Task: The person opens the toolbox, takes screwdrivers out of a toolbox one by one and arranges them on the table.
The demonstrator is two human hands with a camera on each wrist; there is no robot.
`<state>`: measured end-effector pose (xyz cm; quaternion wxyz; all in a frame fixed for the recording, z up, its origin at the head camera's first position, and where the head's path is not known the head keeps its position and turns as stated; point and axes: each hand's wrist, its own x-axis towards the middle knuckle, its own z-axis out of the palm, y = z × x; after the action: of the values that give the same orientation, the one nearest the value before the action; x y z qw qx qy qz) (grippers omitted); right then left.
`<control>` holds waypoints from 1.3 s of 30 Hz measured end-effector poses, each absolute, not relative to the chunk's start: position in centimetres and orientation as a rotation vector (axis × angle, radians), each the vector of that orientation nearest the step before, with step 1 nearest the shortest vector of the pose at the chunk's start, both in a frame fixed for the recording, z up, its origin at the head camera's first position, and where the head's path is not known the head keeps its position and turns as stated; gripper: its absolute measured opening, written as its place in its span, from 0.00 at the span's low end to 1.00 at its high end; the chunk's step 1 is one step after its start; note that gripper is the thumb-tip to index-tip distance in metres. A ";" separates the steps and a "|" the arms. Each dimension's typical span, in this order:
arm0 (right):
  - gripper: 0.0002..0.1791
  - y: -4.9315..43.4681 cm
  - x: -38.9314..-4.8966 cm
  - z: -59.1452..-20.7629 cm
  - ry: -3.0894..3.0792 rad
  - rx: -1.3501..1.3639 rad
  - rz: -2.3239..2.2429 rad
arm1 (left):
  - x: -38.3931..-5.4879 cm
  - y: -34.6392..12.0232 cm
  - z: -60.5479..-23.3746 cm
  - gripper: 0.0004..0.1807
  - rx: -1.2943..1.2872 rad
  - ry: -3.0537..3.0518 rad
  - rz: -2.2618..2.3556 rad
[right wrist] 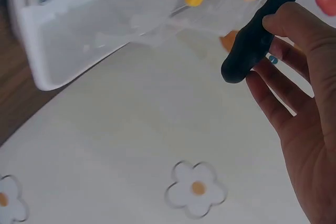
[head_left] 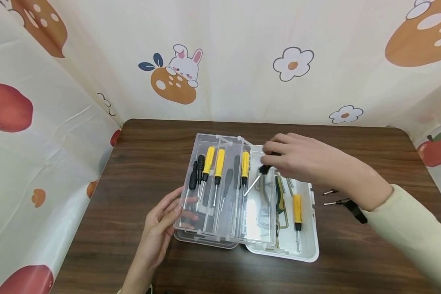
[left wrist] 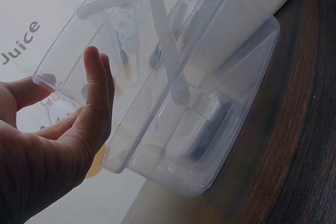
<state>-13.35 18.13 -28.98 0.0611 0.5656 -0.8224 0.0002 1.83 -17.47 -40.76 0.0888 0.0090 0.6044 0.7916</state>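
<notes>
My left hand holds the left edge of a clear compartment tray, its thumb at the near side and fingers showing through the plastic. Yellow-handled screwdrivers and black-handled ones lie in the tray's compartments. In the left wrist view, a clear hinge arm joins the raised tray to the box below. Over the tray's right part, my right hand grips a screwdriver by its black handle, the metal shaft slanting down to the left.
Under the tray's right side is a white box bottom holding a yellow-handled screwdriver, green-handled pliers and hex keys. Small black-handled drivers lie on the brown table to the right. A printed curtain hangs behind.
</notes>
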 end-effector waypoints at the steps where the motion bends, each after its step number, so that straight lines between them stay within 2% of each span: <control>1: 0.23 19.0 -13.3 -29.2 -2.490 1.686 0.027 | 1.8 -17.5 -40.8 0.26 0.025 1.800 2.354; 6: 0.25 23.3 -12.7 -30.5 -2.499 1.559 0.153 | 1.9 -17.5 -40.7 0.26 0.011 1.811 2.341; 7: 0.24 24.2 -12.7 -30.8 -2.494 1.541 0.173 | 1.9 -17.5 -40.7 0.26 0.009 1.814 2.340; 10: 0.10 26.7 -12.3 -31.9 -2.488 1.469 0.213 | 1.9 -17.5 -40.7 0.26 0.011 1.820 2.339; 11: 0.11 27.5 -12.2 -32.2 -2.487 1.442 0.220 | 1.9 -17.5 -40.7 0.26 0.014 1.820 2.339; 14: 0.30 30.0 -11.7 -33.4 -2.488 1.362 0.260 | 1.9 -17.4 -40.7 0.26 0.021 1.818 2.342; 15: 0.33 30.7 -11.5 -33.7 -2.494 1.337 0.269 | 1.9 -17.4 -40.7 0.26 0.020 1.817 2.344; 24: 0.36 36.3 -11.2 -37.3 -2.557 1.204 0.323 | 1.8 -17.4 -40.8 0.26 0.025 1.827 2.346; 31: 0.42 38.8 -12.2 -40.8 -2.585 1.153 0.365 | 1.9 -17.4 -40.8 0.26 0.052 1.807 2.366; 39: 0.42 40.4 -13.2 -43.7 -2.624 1.145 0.320 | 1.9 -17.5 -40.9 0.26 0.074 1.793 2.378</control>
<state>-13.20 40.38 -43.73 0.1301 0.3940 -0.9031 0.1103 1.92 -17.46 -40.92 0.0812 0.0249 0.5999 0.7956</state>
